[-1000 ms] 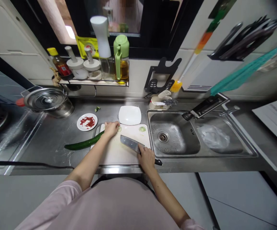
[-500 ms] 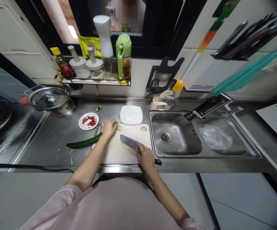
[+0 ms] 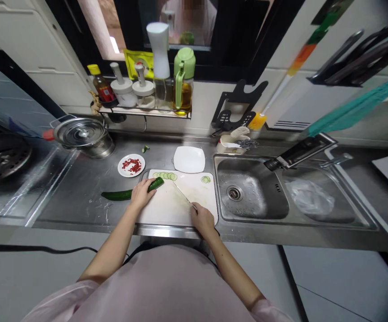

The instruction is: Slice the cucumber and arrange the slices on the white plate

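My left hand (image 3: 141, 193) is closed round a long green cucumber (image 3: 117, 195), whose cut end lies over the left part of a white cutting board (image 3: 176, 206). In my right hand (image 3: 203, 220) is a kitchen knife (image 3: 183, 194), its blade turned edge-down and pointing away to the left, apart from the cucumber. A row of thin cucumber slices (image 3: 165, 176) lies along the board's far edge. Another small pile of slices (image 3: 206, 179) sits at the board's far right corner.
Behind the board stand a white square dish (image 3: 189, 159) and a plate of chopped red pieces (image 3: 141, 166). Cucumber ends (image 3: 145, 148) lie nearby. A lidded steel pot (image 3: 96, 145) is at left, a double sink (image 3: 250, 214) at right. Above, a rack (image 3: 140, 111) holds seasoning bottles.
My left hand has moved back to the left, from the slices to the cucumber, uncovering the row of slices. The knife has turned from lying flat to edge-down.
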A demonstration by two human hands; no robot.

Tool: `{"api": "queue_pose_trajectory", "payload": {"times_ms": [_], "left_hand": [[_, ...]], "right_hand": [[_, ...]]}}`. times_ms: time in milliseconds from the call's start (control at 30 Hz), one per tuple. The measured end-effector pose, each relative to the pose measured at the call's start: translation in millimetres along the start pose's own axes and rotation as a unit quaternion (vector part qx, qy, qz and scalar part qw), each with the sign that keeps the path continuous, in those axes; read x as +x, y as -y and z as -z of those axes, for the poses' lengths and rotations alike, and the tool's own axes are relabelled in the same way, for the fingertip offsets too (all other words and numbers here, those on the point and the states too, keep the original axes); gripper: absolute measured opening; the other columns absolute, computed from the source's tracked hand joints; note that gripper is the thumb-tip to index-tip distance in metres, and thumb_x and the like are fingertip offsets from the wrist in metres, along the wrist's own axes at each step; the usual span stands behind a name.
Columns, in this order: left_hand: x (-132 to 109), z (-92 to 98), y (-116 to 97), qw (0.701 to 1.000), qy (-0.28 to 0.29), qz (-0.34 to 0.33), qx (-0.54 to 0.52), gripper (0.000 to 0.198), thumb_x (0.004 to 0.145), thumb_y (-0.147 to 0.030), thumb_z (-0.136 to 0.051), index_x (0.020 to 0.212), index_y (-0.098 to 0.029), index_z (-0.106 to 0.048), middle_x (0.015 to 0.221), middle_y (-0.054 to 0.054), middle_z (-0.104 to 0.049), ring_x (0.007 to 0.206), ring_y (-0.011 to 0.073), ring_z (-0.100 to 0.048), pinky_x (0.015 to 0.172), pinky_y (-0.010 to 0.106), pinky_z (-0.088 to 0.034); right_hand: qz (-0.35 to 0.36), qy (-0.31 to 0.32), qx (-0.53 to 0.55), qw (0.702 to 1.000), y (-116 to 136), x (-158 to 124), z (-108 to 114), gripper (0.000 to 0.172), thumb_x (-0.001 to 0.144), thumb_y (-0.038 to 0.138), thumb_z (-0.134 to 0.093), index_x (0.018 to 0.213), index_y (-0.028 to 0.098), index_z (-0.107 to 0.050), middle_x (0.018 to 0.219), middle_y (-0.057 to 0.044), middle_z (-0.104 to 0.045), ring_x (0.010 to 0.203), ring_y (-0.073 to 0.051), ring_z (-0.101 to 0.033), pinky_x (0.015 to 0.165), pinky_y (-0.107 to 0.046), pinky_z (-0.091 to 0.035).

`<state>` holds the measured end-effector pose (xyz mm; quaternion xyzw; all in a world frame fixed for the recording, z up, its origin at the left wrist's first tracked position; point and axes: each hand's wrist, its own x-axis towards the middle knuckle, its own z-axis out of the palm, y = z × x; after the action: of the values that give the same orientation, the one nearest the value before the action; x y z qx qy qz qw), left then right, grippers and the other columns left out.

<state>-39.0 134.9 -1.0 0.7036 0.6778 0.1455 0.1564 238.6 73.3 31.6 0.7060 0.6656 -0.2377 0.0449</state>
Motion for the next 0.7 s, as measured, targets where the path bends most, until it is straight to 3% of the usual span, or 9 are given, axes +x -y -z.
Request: {"api": "queue_pose_trajectory", "payload": {"times_ms": [233, 333, 500, 700], "left_hand": [[-36.1, -3.3, -2.8, 0.996, 0.046, -0.079, -0.012, 0.041, 0.084, -0.037, -0.059, 0.124, -0.031, -0.057, 0.120, 0.006, -0.061, 0.114, 0.0270, -0.055, 0.095, 0.040, -0.042], [-49.5, -8.2, -9.2, 0.996, 0.041, -0.079, -0.011, 0.037, 0.086, -0.045, -0.056, 0.120, -0.031, -0.061, 0.120, 0.006, -0.062, 0.113, 0.0261, -0.055, 0.098, 0.041, -0.038], [-54.6, -16.8, -16.3, 0.998, 0.016, -0.067, -0.009, 0.034, 0.094, -0.045, -0.044, 0.116, -0.033, -0.066, 0.119, 0.005, -0.063, 0.112, 0.0236, -0.054, 0.098, 0.040, -0.034], [-53.6, -21.8, -14.6, 0.996, -0.014, -0.091, 0.010, 0.032, 0.094, -0.043, -0.046, 0.116, -0.036, -0.068, 0.115, 0.005, -0.064, 0.108, 0.0225, -0.055, 0.093, 0.039, -0.034]], "right_hand": [[0.030, 0.046, 0.021, 0.998, 12.7, -3.6, 8.3, 0.033, 0.097, 0.030, -0.032, 0.105, 0.023, -0.063, 0.095, -0.005, -0.071, 0.085, -0.018, -0.063, 0.066, -0.025, -0.033], [0.051, 0.063, 0.011, 0.997, 21.0, -6.0, 13.3, 0.033, 0.098, 0.032, -0.031, 0.102, 0.020, -0.062, 0.095, -0.007, -0.070, 0.086, -0.019, -0.063, 0.066, -0.025, -0.034], [0.102, 0.059, -0.037, 0.992, 39.9, -13.6, 19.7, 0.030, 0.098, 0.029, -0.032, 0.109, 0.018, -0.058, 0.096, -0.010, -0.070, 0.087, -0.021, -0.065, 0.071, -0.028, -0.038], [0.120, 0.061, -0.053, 0.989, 56.1, -18.1, 18.7, 0.029, 0.096, 0.022, -0.031, 0.108, 0.015, -0.057, 0.094, -0.012, -0.070, 0.085, -0.022, -0.066, 0.071, -0.030, -0.041]]}}
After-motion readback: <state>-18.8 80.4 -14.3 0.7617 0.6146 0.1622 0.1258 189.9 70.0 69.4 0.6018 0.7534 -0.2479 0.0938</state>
